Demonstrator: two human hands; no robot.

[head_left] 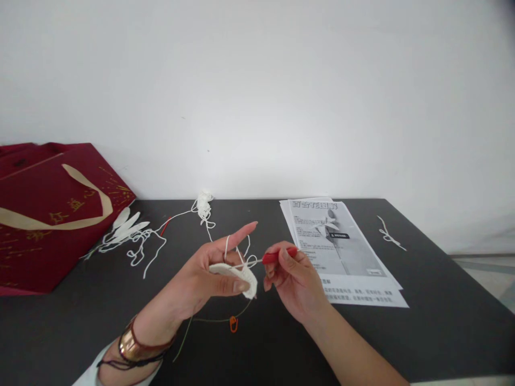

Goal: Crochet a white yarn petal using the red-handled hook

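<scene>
Crochet piece point(251, 281), white, is pinched above the dark surface point(426, 321) in the left hand's point(203, 279) narrowed grip, yarn point(226, 244) looped about its fingers. Just right of the piece, the right hand's point(300, 281) grip is closed around a red-handled hook point(269, 258), its tip perhaps inside a loop. Printed sheets point(358, 260) lie farther right of the piece, a red bag point(44, 198) well left

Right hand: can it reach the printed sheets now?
Probably yes: the printed sheets lie beside the right hand with nothing visible between, but its grip is on the red-handled hook, so it may need freeing first.
</scene>
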